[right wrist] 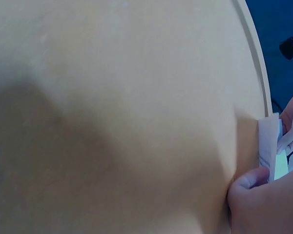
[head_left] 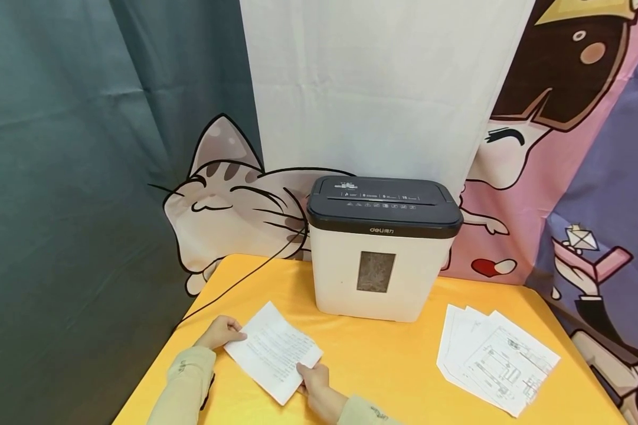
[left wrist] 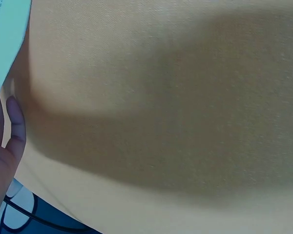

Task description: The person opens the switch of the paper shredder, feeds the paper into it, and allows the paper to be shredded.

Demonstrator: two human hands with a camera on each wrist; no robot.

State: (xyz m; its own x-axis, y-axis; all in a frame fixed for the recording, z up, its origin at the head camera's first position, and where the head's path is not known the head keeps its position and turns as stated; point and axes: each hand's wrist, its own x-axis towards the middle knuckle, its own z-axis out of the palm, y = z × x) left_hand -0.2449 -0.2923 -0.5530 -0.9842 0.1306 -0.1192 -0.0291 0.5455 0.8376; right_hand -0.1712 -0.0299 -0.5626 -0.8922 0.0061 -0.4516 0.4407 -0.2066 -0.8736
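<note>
A sheet of printed paper (head_left: 274,353) is held just over the yellow table by both hands, its lines of text facing up. At its left corner my left hand (head_left: 223,332) pinches the edge between thumb and fingers. My right hand (head_left: 316,385) grips the lower right edge, thumb on top and fingers underneath. Part of the paper (left wrist: 6,44) shows at the left of the left wrist view beside the left hand (left wrist: 5,141). In the right wrist view the paper (right wrist: 268,141) is seen nearly edge-on, by the right hand (right wrist: 256,195).
Behind the hands stands a white paper shredder (head_left: 340,277) with a dark slotted lid (head_left: 385,206). Several fanned sheets with drawings (head_left: 499,360) lie on the table's right side. A black cord (head_left: 239,280) runs from the shredder over the table's left edge. Printed curtains hang behind.
</note>
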